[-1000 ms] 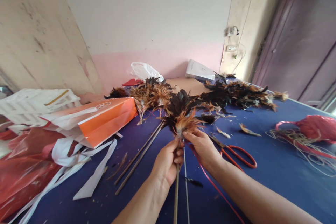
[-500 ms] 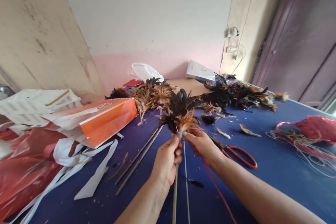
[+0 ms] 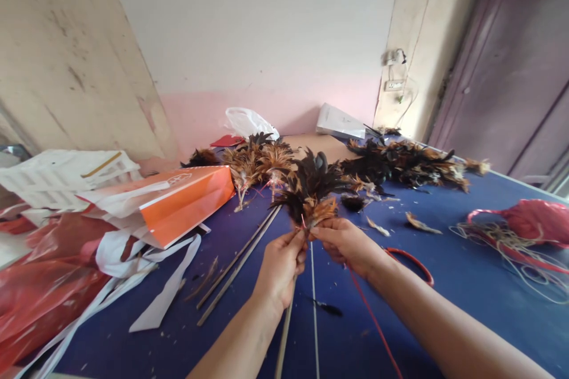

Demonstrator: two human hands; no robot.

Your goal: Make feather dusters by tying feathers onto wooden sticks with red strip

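Pink-and-white wall is met by a blue worktop (image 3: 444,308), its glossy surface strewn with feather scraps. Near its middle, a thin wooden stick (image 3: 285,337) is gripped by the closed left hand (image 3: 281,266), its thumb raised toward the feathers. The base of the feather bunch (image 3: 316,180) is pinched between the thumb and fingers of the right hand (image 3: 340,243), its back turned up. Both forearms are stretched forward from the near side, angled inward so that the hands are brought nearly together.

The bunch is pointed away toward the wall, fanned out in glossy black plumes above a fluffier orange-brown tuft. The stick's long axis is run back toward the near side, slanted slightly left. A smooth red cord (image 3: 373,317) is trailed from beneath the right hand.

To the left, two slender sticks (image 3: 237,266) are laid side by side, near an orange-and-white paper bag (image 3: 186,204) and crinkled red plastic (image 3: 53,284). Rounded red handles (image 3: 413,263) are partly hidden by the right forearm. Farther off, bushy feather clusters (image 3: 258,160) and a dark, ragged feather heap (image 3: 400,160) are spread.
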